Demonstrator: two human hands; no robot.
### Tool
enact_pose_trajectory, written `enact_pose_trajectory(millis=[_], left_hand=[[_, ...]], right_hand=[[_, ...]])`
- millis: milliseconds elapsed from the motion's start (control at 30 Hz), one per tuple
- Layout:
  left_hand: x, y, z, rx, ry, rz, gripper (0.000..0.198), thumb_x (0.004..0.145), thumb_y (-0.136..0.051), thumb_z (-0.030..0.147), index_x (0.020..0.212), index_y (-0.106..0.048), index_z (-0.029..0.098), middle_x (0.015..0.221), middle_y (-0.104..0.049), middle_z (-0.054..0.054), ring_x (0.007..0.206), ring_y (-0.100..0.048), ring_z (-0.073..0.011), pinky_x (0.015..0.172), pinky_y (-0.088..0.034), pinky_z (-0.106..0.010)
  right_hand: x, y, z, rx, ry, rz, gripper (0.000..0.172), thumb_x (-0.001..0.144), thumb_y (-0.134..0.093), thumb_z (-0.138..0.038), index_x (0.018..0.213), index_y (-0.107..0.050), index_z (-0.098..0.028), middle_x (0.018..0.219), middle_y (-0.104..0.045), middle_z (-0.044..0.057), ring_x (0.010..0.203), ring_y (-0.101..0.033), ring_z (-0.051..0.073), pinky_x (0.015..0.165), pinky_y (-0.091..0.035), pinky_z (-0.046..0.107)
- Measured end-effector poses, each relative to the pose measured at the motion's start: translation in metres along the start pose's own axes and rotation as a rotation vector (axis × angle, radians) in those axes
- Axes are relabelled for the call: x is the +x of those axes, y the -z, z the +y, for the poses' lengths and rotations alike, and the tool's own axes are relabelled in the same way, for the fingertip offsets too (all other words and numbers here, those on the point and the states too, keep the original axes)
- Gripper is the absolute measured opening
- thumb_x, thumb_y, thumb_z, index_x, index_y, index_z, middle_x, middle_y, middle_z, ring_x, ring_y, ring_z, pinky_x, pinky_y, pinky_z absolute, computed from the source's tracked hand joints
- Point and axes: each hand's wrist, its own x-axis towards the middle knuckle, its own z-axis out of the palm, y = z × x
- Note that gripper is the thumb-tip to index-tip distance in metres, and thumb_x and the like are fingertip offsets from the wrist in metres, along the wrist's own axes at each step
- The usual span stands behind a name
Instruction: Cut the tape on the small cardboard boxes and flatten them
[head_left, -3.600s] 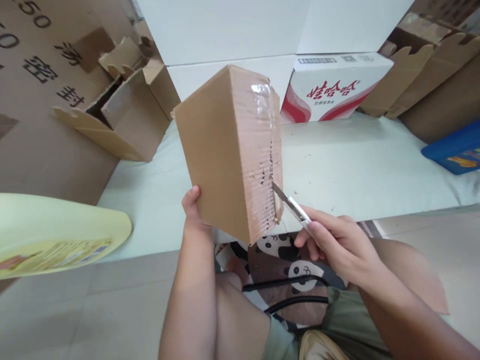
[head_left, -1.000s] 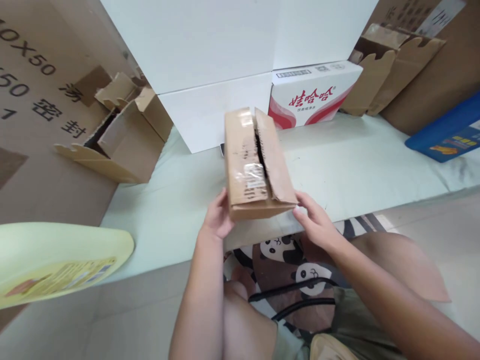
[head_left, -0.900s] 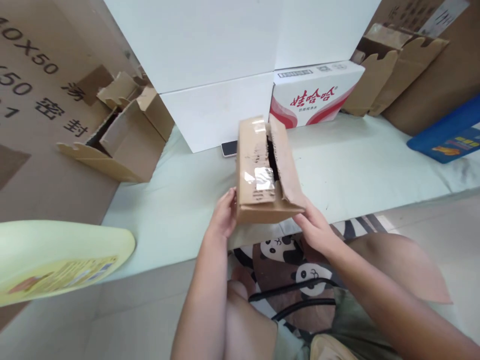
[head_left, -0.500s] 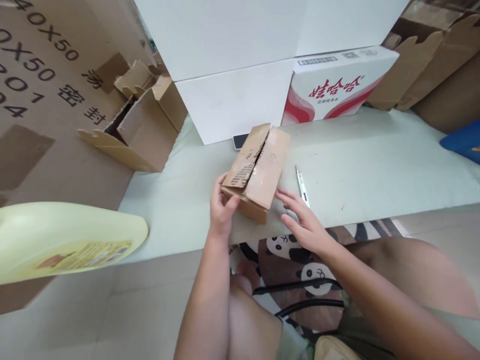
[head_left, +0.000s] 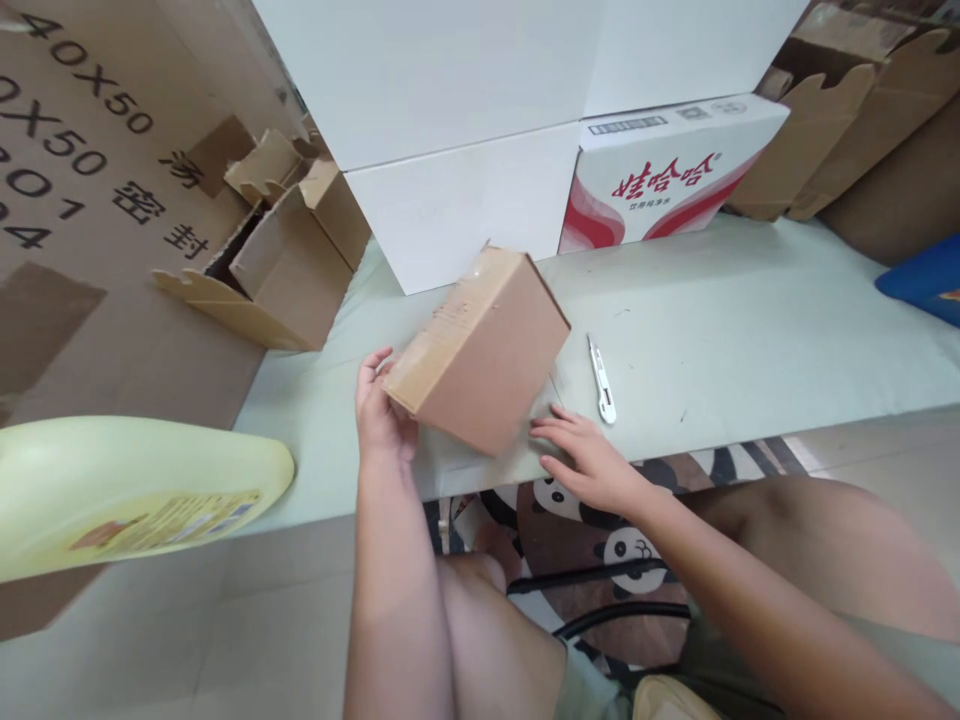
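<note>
A small brown cardboard box (head_left: 480, 358) sits tilted on the pale green table (head_left: 735, 340), a plain side facing me. My left hand (head_left: 379, 408) grips its left corner, thumb up and fingers hidden behind the box. My right hand (head_left: 583, 462) lies flat on the table at the box's lower right edge, fingers stretched out and touching it. A white utility knife (head_left: 601, 378) lies on the table just right of the box, apart from my right hand.
White cartons (head_left: 450, 120) and a red-and-white printed carton (head_left: 660, 175) stand behind the box. An opened brown box (head_left: 277, 255) lies at the left, more brown cardboard (head_left: 847, 110) at the back right. A yellow object (head_left: 127, 490) is at the lower left, a blue one (head_left: 926, 280) at the right edge.
The knife left my right hand and lies on the table. The box was turned over, so the cut taped seam no longer faces me, and my left hand shifted to its left corner.
</note>
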Motion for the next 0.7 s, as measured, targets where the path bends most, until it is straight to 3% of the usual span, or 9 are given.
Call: enact_pose_trajectory(millis=[100, 200, 300, 433, 533, 600, 700], left_hand=[[0.005, 0.007, -0.001, -0.005, 0.001, 0.018, 0.04, 0.058, -0.079, 0.032, 0.093, -0.06, 0.026, 0.079, -0.064, 0.003, 0.062, -0.057, -0.013, 0.055, -0.041, -0.023], [0.005, 0.011, -0.004, 0.037, 0.034, 0.018, 0.037, 0.058, -0.082, 0.033, 0.086, -0.058, 0.025, 0.077, -0.063, 0.004, 0.061, -0.057, -0.0114, 0.057, -0.044, -0.023], [0.003, 0.011, -0.009, 0.097, 0.081, 0.008, 0.038, 0.056, -0.083, 0.031, 0.083, -0.058, 0.024, 0.077, -0.061, 0.005, 0.063, -0.058, -0.0105, 0.062, -0.048, -0.024], [0.001, 0.007, -0.016, 0.196, 0.114, -0.132, 0.04, 0.052, -0.082, 0.022, 0.087, -0.063, 0.025, 0.082, -0.064, 0.003, 0.066, -0.058, -0.0116, 0.055, -0.043, -0.02], [0.004, 0.005, -0.023, 0.29, 0.101, -0.172, 0.028, 0.06, -0.08, 0.028, 0.083, -0.065, 0.022, 0.076, -0.064, 0.001, 0.063, -0.058, -0.0122, 0.054, -0.043, -0.021], [0.007, 0.006, -0.027, 0.322, 0.095, -0.125, 0.023, 0.069, -0.075, 0.035, 0.084, -0.065, 0.022, 0.072, -0.063, 0.0, 0.058, -0.055, -0.0123, 0.053, -0.044, -0.023], [0.011, 0.008, -0.034, 0.381, 0.077, -0.045, 0.029, 0.075, -0.071, 0.034, 0.101, -0.062, 0.025, 0.064, -0.06, 0.003, 0.05, -0.051, -0.0126, 0.049, -0.038, -0.023]], right_hand=[[0.003, -0.003, -0.001, -0.017, -0.007, 0.014, 0.048, 0.091, -0.052, -0.034, 0.137, -0.058, -0.021, 0.151, -0.049, 0.015, 0.144, -0.037, 0.038, 0.114, -0.032, 0.065], [0.007, -0.005, -0.003, 0.03, 0.025, 0.03, 0.063, 0.092, -0.052, -0.036, 0.152, -0.041, -0.02, 0.159, -0.035, 0.016, 0.147, -0.034, 0.036, 0.116, -0.032, 0.061], [0.008, -0.006, -0.002, 0.129, 0.046, 0.079, 0.074, 0.092, -0.051, -0.036, 0.159, -0.022, -0.024, 0.161, -0.033, 0.014, 0.147, -0.034, 0.034, 0.117, -0.032, 0.058], [0.004, -0.007, 0.001, 0.235, 0.011, 0.163, 0.081, 0.093, -0.052, -0.037, 0.161, -0.009, -0.027, 0.162, -0.032, 0.013, 0.149, -0.03, 0.034, 0.119, -0.028, 0.058], [0.002, -0.005, 0.002, 0.301, -0.033, 0.23, 0.083, 0.094, -0.052, -0.039, 0.16, -0.003, -0.03, 0.162, -0.028, 0.012, 0.15, -0.028, 0.032, 0.12, -0.026, 0.059], [0.004, -0.004, 0.003, 0.363, -0.049, 0.254, 0.082, 0.096, -0.05, -0.041, 0.16, 0.001, -0.03, 0.164, -0.024, 0.012, 0.15, -0.028, 0.03, 0.121, -0.026, 0.057], [0.006, -0.003, 0.006, 0.458, -0.057, 0.261, 0.083, 0.098, -0.046, -0.045, 0.158, 0.009, -0.03, 0.165, -0.021, 0.013, 0.15, -0.027, 0.028, 0.121, -0.026, 0.056]])
